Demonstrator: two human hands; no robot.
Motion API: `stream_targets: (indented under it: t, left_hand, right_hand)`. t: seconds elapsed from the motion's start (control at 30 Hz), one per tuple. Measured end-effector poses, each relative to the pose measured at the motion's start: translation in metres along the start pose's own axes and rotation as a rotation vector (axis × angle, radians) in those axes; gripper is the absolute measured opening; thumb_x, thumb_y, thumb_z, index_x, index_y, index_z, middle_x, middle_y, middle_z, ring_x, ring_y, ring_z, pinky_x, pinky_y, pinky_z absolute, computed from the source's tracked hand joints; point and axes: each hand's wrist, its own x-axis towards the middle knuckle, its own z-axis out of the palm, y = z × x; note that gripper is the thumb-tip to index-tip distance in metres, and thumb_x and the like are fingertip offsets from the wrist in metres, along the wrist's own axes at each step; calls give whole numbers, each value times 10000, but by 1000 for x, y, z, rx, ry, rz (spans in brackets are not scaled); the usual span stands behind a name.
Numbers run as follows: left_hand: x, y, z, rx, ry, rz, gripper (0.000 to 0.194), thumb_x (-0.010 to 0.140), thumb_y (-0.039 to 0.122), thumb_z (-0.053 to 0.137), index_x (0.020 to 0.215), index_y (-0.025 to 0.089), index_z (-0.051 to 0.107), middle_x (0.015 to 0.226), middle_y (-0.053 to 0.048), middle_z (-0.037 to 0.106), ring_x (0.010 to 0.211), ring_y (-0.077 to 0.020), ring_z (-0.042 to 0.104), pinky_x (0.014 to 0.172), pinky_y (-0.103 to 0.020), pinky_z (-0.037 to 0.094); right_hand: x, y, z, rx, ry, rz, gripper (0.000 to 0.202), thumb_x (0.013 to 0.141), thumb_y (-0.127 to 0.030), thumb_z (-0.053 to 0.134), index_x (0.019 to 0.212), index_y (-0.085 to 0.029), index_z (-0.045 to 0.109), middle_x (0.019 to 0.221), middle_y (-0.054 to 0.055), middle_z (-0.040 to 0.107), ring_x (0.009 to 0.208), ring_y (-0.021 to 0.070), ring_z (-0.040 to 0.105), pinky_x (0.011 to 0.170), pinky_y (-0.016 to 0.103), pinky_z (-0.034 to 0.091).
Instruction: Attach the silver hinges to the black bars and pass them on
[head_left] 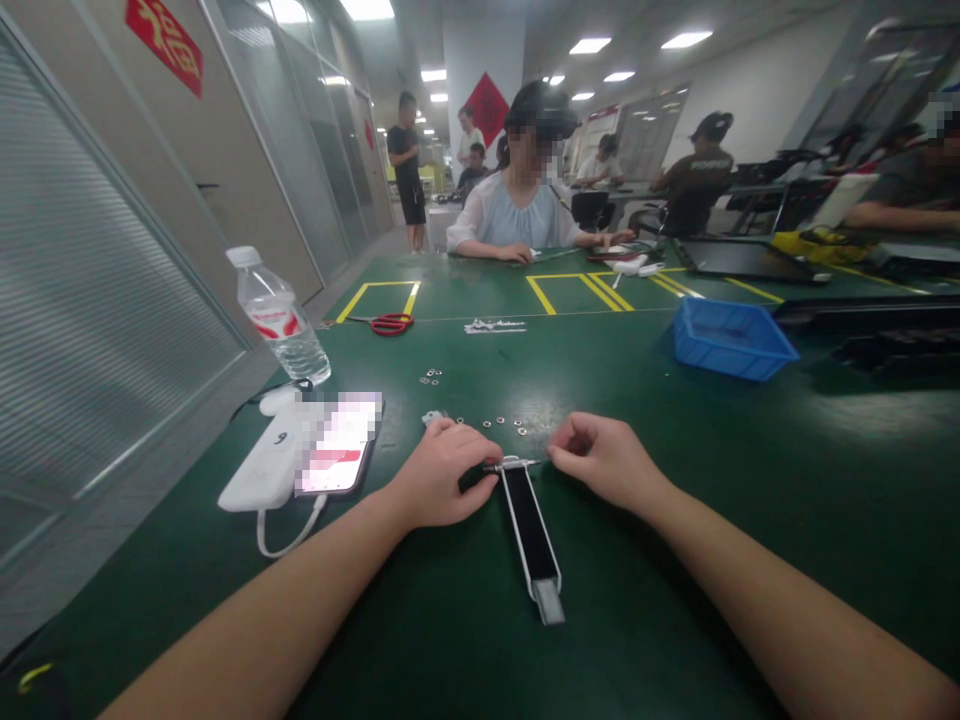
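In front of me on the green table lies a long narrow piece (534, 525) with a white frame, a black middle and a grey tab at its near end. A thin metal rod (531, 463) crosses its far end. My left hand (448, 472) pinches the rod's left end between thumb and finger. On the other side, my right hand (606, 462) has thumb and fingertips pressed together close to the rod's right tip; what they hold, if anything, is too small to see. Several small metal rings (501, 420) lie just beyond both hands.
On the left are a water bottle (281, 325), a white power bank (259, 468) and a phone (345, 440) on a cable. Red-handled scissors (391, 324) and small white parts (495, 326) lie farther off. A blue bin (731, 340) stands right. A person (525, 205) sits opposite.
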Motion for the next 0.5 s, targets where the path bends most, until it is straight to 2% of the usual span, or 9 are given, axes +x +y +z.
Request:
stream_targets:
  t: [0.13, 0.27, 0.5]
  left_hand:
    - [0, 0, 0, -23, 6, -8, 155, 836, 239, 493, 934, 192, 603, 868, -21, 672, 875, -183, 598, 851, -359, 317]
    - [1, -2, 1, -27, -5, -19, 145, 831, 233, 492, 912, 193, 606, 828, -12, 657, 841, -174, 593, 855, -362, 316]
    - [1, -3, 3, -12, 1, -20, 139, 839, 213, 487, 899, 194, 611, 797, -4, 652, 810, -163, 589, 864, -364, 317]
  right_hand:
    - [-2, 8, -1, 90, -12, 81, 60, 710, -220, 657, 745, -183, 624, 662, 3, 666, 601, 136, 617, 592, 268, 498]
    - [-3, 11, -2, 129, -47, 55, 161, 736, -233, 659, 884, -173, 686, 710, 17, 704, 627, 145, 651, 616, 284, 527]
    - [-4, 1, 9, 81, -75, 1, 125, 780, -182, 620, 820, -187, 739, 771, 36, 751, 682, 166, 692, 654, 305, 549]
